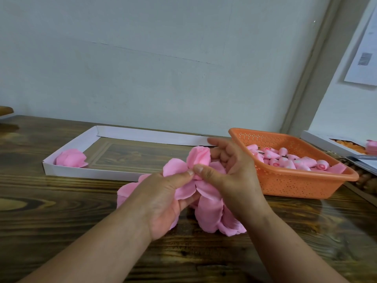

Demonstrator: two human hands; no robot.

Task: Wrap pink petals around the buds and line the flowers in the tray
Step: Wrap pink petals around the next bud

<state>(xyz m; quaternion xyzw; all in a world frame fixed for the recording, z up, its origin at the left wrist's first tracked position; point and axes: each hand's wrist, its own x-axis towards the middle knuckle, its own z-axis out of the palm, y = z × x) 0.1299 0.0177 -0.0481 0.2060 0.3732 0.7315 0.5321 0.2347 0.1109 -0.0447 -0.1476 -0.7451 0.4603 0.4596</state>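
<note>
One finished flower (70,158) lies in the white tray's (89,172) left corner, the rest of the tray unfilled. Mid-desk, left hand (163,198) and right hand (230,170) pinch pink petals (210,211) around a bud (199,158). Orange basket (295,183) of buds sits close right; the desk's (61,211) near edge offers room.

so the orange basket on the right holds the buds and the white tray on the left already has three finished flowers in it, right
Not quite: the head view shows only one finished flower in the white tray, at its left end. The orange basket on the right does hold the buds.
</note>
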